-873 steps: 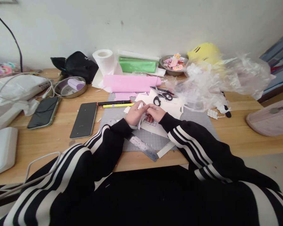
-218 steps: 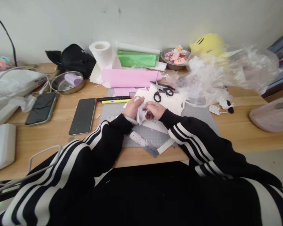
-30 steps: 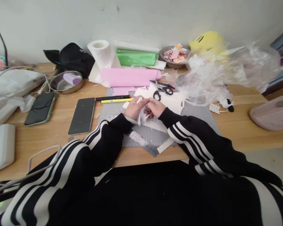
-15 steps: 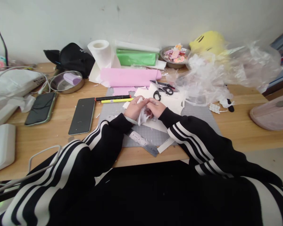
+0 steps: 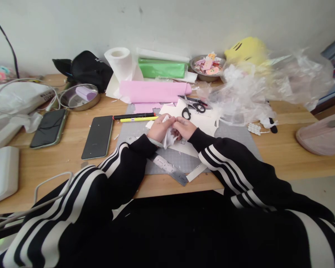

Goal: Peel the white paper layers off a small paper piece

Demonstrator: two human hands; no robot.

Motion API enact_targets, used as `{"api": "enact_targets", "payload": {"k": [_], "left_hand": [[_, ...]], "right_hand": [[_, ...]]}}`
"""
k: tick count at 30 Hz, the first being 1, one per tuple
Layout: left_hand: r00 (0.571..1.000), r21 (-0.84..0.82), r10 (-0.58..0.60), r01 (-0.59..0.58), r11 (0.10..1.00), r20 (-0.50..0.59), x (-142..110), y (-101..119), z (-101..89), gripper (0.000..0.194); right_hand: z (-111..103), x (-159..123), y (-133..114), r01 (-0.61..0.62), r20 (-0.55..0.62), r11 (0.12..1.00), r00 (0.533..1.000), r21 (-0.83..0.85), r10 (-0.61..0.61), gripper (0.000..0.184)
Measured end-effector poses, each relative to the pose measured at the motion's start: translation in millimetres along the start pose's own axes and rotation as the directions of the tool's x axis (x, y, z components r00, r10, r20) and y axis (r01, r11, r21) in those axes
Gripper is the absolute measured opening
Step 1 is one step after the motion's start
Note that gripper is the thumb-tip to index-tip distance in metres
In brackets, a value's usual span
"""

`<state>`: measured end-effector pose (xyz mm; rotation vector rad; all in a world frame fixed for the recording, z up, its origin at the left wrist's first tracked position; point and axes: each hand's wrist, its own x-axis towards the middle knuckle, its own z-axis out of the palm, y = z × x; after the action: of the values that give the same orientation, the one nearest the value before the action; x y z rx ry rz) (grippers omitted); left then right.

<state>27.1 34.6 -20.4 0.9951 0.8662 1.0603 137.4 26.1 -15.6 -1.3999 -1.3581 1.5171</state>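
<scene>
My left hand [image 5: 159, 128] is closed around a crumpled white tissue [image 5: 169, 140], which bulges out below its palm. Fingertips of my right hand [image 5: 185, 127] meet the left thumb and pinch at the same white bundle; whether anything small sits between them is hidden. Both hands are held over a grey cutting mat [image 5: 234, 143] with white card sheets [image 5: 188, 149] on it. Just beyond the right hand lie black-handled scissors [image 5: 194, 108]. A yellow marker [image 5: 139, 119] and a black-and-red pen [image 5: 134, 115] point toward the left hand. Nearer my body rests a metal ruler [image 5: 170, 170].
Two phones [image 5: 97, 137] [image 5: 48, 128] and a steel bowl [image 5: 79, 97] are at left. Behind stand a paper towel roll [image 5: 120, 69], pink sheets [image 5: 155, 92] and a green pack [image 5: 162, 69]. Clear plastic bags [image 5: 240, 93] crowd the right, before a yellow plush [image 5: 247, 48].
Almost nothing differs. Both hands keep their hold on the tissue in the same spot, and the view has shifted very slightly.
</scene>
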Motion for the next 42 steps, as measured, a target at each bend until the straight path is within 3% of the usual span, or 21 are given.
{"api": "enact_targets", "payload": {"k": [7,17,23,26,29,36,42], "left_hand": [[0.999,-0.006,0.002,-0.002,1.000,0.054,-4.0,0.6,4.2,0.025],[0.993,-0.107,-0.027,0.014,0.994,-0.115,5.4,1.6,-3.3,0.019],[0.999,0.040,-0.003,0.001,0.999,0.049,-0.5,-0.8,-0.1,0.020],[0.996,-0.004,0.002,-0.001,1.000,0.084,-4.5,-0.6,3.8,0.022],[0.997,-0.065,-0.019,0.024,0.998,0.069,-4.6,0.2,5.1,0.020],[0.996,-0.112,-0.035,0.026,0.993,-0.082,5.3,2.1,-2.3,0.020],[1.000,-0.004,-0.023,0.023,1.000,0.006,-0.9,0.4,0.8,0.019]], "right_hand": [[-0.8,-1.5,-2.1,0.009,-0.002,1.000,1.000,0.005,-0.009,0.011],[0.3,-0.8,1.4,0.034,0.038,0.999,0.999,0.006,-0.034,0.012],[0.2,-0.9,-0.7,-0.003,-0.028,1.000,1.000,0.024,0.004,0.009],[-0.5,-1.6,-2.6,-0.010,-0.012,1.000,1.000,0.023,0.011,0.009],[-0.8,-1.7,-2.8,-0.011,-0.017,1.000,1.000,0.023,0.011,0.007],[0.4,-0.5,2.4,0.026,0.047,1.000,0.999,0.011,-0.027,0.011],[-0.8,-0.2,0.2,-0.001,-0.017,1.000,1.000,0.017,0.001,0.010]]}}
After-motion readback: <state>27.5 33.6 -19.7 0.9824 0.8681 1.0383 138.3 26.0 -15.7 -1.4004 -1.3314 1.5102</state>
